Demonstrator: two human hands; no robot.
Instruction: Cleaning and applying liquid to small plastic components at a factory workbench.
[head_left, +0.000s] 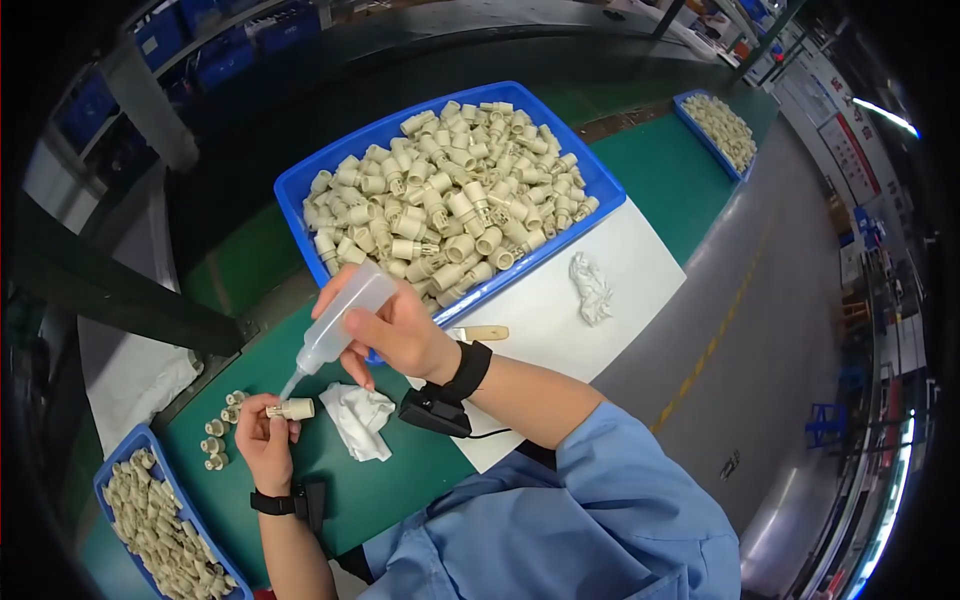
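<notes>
Now, in the head view, pinching a cream fitting (299,408) by its narrower end between thumb and fingertips of the left hand (268,447), low over a green bench (430,488). Gripping a translucent squeeze bottle (352,308) in the right hand (402,335), with thumb and fingers wrapped round its body, above and to the right of that fitting. Tilted with its nozzle (291,384) slanting down leftward to the pinched end — touching there or just over it, too small to tell. Lying roughly crosswise along the fitting's long axis, with the wide end pointing right, away from the left fingertips and toward a crumpled white cloth (360,418). Nearer by far to the left hand, being held there; met from the right hand's side only by the nozzle. Turning chiefly, by the look of it, on nozzle tip against narrow end — easily upset, perhaps, by a drift of either wrist.

Hemmed in on the left by small round cream parts (214,445) just beside the left hand, and farther out by a blue tray (196,515) of fittings. Bounded above by a heaped blue tub (602,183), overlapped at its near-left corner by the right hand. Flanked to the right by a wooden-handled tool (487,332) on a white sheet (560,345). Roomiest below, over bare bench between left wrist and cloth.
</notes>
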